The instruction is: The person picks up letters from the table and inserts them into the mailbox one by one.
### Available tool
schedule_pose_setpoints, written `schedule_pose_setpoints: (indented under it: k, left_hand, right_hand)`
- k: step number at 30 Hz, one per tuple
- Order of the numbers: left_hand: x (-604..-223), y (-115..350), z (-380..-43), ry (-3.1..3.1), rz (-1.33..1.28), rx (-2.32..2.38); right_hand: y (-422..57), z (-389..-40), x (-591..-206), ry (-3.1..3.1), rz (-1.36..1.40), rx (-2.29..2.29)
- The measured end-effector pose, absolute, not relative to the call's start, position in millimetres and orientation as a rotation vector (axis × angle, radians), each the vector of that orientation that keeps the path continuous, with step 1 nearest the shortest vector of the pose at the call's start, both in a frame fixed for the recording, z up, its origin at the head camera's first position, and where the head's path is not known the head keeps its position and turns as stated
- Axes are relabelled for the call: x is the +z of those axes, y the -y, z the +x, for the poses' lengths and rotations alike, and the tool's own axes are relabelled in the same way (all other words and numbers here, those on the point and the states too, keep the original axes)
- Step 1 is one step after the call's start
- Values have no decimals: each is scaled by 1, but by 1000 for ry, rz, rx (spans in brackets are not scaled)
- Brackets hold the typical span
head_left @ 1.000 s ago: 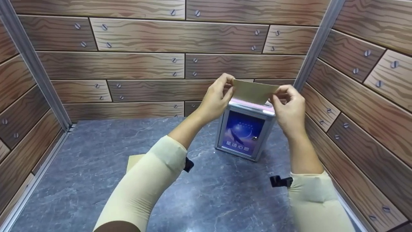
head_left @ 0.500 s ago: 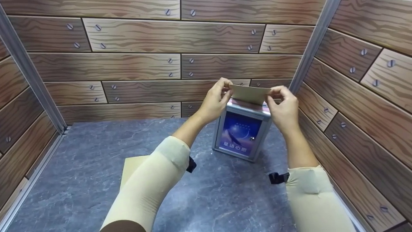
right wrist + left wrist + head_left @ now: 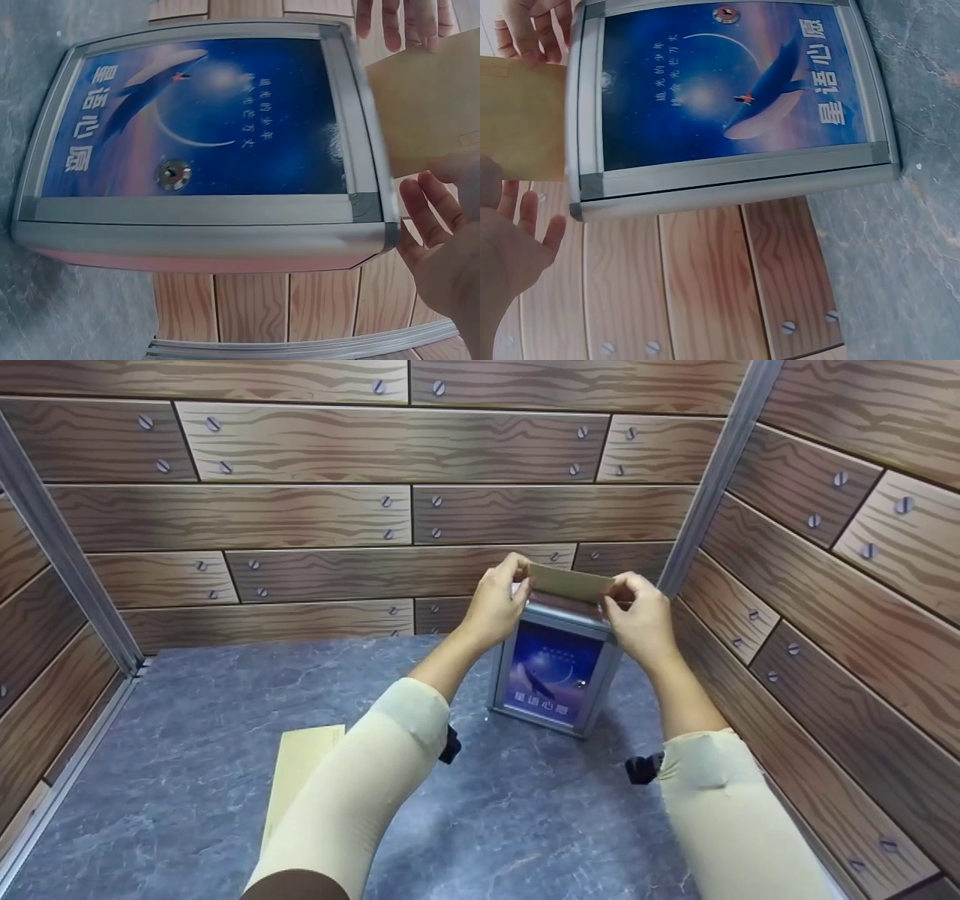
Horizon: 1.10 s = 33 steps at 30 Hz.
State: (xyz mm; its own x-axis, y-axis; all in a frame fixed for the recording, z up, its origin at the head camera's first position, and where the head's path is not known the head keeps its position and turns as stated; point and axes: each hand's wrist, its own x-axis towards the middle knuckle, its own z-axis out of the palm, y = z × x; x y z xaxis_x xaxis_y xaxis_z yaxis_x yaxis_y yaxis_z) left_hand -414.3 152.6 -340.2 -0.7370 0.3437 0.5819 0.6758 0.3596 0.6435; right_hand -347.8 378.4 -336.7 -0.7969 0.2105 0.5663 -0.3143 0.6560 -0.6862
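A brown paper envelope (image 3: 570, 582) stands upright over the top of a silver-framed box (image 3: 553, 675), its lower edge at the lid. My left hand (image 3: 495, 600) pinches the envelope's left end, and my right hand (image 3: 641, 619) pinches its right end. On the box's front a blue whale picture with white characters and a round lock (image 3: 173, 175) shows. In the left wrist view the envelope (image 3: 521, 120) extends beyond the box's top edge. How far it reaches into the box's top is hidden.
Another tan envelope (image 3: 300, 765) lies on the grey marbled table (image 3: 510, 825), partly behind my left sleeve. Wood-patterned walls (image 3: 300, 517) with metal corner posts (image 3: 705, 480) enclose the table at the back and sides.
Both hands have lowered the envelope, so less of it shows above the box. The hands have drawn slightly closer together. More of the envelope on the table shows as the view shifts.
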Motion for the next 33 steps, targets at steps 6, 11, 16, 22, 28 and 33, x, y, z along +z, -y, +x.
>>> schedule_pose_setpoints:
  k: [6,11,16,22,28,33]
  left_hand:
    - [-345,-148,-419,2266,-916,-1325]
    - [-342,-149,-417,2271,-917,-1315]
    - [-338,-151,-412,2258,-911,-1240]
    - [-332,-154,-409,2097,-1002,-1164]
    - [-335,-156,-409,2076,-1023,-1064]
    - [-343,-157,-412,2133,-946,-997]
  right_hand:
    - [-370,-338,-329,2106,198,1183]
    - [-359,-328,-319,1929,312,1145]
    - [-357,-327,-315,1881,324,1035]
    - [-366,-331,-319,1897,323,995]
    - [-374,-336,-334,1918,287,996]
    - [-378,-341,-345,1969,235,981]
